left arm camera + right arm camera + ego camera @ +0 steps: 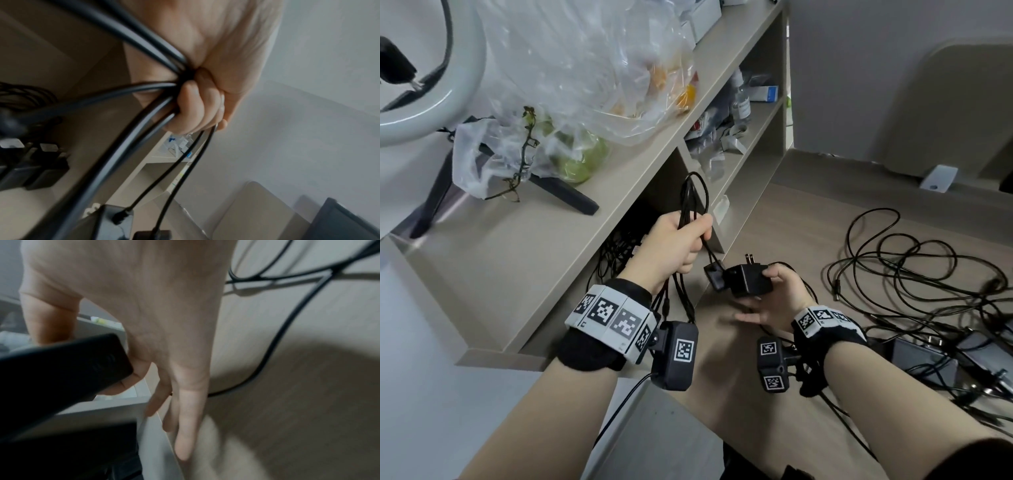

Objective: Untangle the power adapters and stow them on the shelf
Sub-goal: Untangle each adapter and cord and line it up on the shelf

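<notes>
My left hand (681,240) grips a folded bundle of black cable (693,198) in a fist in front of the lower shelf opening; loops stick out above and strands hang below the wrist. In the left wrist view the fingers (195,104) curl tightly round the cable bundle (144,91). My right hand (774,291) pinches a black power adapter (748,279), prongs up, between thumb and forefinger, the other fingers straight. A smaller black plug block (715,275) hangs beside it from the cable. In the right wrist view the adapter (61,369) fills the lower left.
A tangle of black cables (914,274) and more adapters (928,356) lie on the desk at right. The beige shelf (619,192) carries plastic bags with fruit (571,85) and a tripod (565,195). Adapters (30,168) sit inside the lower compartment. Bottles and boxes fill the far compartments (743,113).
</notes>
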The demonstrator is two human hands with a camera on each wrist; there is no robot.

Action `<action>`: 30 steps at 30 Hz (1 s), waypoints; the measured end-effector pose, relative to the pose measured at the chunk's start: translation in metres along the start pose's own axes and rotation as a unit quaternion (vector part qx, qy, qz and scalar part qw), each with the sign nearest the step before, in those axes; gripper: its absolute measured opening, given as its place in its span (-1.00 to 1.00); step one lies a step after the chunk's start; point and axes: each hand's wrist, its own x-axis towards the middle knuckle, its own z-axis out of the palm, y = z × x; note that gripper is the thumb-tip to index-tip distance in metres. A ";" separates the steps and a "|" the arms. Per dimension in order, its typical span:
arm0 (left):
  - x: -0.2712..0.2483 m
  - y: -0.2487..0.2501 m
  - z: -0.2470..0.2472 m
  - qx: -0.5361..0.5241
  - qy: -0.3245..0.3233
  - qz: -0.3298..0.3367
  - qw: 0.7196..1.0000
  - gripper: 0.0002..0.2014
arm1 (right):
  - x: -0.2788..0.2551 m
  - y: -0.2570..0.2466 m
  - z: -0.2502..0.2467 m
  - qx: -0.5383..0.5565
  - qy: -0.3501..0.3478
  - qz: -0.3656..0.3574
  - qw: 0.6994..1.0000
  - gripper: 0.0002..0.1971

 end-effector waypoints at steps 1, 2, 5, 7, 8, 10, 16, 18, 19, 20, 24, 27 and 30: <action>-0.001 0.002 0.002 -0.004 -0.012 -0.001 1.000 -0.68 | -0.001 0.001 0.000 0.014 -0.023 0.004 1.000 -0.57; -0.001 0.003 0.003 -0.003 -0.024 -0.003 1.000 -0.67 | -0.001 0.002 -0.001 0.030 -0.048 0.010 0.998 -0.42; -0.003 0.007 0.007 0.008 -0.056 -0.016 0.998 -0.67 | 0.000 0.002 -0.001 0.063 -0.106 0.012 0.992 -0.11; -0.004 0.009 0.008 0.012 -0.068 -0.028 0.997 -0.67 | 0.003 -0.001 -0.003 0.080 -0.122 0.006 0.989 -0.12; -0.003 0.009 0.007 0.012 -0.072 -0.031 0.997 -0.67 | 0.005 -0.002 -0.003 0.085 -0.123 0.002 0.989 -0.14; -0.001 0.009 0.006 0.014 -0.072 -0.036 0.997 -0.67 | 0.009 -0.005 -0.005 0.093 -0.121 -0.004 0.988 -0.18; 0.011 -0.007 -0.006 0.053 0.002 -0.087 0.995 -0.69 | 0.015 -0.013 -0.008 0.023 -0.045 0.022 0.998 -0.46; 0.016 -0.017 -0.012 0.094 0.049 -0.119 0.987 -0.71 | 0.016 -0.013 -0.006 -0.018 -0.009 0.033 0.999 -0.68; 0.020 -0.024 -0.017 0.127 0.069 -0.136 0.980 -0.73 | 0.017 -0.012 -0.002 -0.037 0.006 0.035 0.999 -0.77; 0.025 -0.031 -0.022 0.162 0.089 -0.153 0.971 -0.77 | 0.017 -0.010 0.002 -0.058 0.022 0.031 0.998 -0.84; 0.040 -0.047 -0.045 0.278 0.182 -0.186 0.925 -0.82 | 0.027 0.001 0.034 -0.188 0.041 -0.026 0.981 -0.75; 0.048 -0.053 -0.057 0.331 0.228 -0.227 0.887 -0.67 | 0.036 0.012 0.061 -0.373 -0.002 -0.092 0.923 -0.50; 0.053 -0.054 -0.062 0.272 0.267 -0.245 0.891 -0.66 | 0.053 0.024 0.080 -0.544 -0.010 -0.150 0.825 -0.26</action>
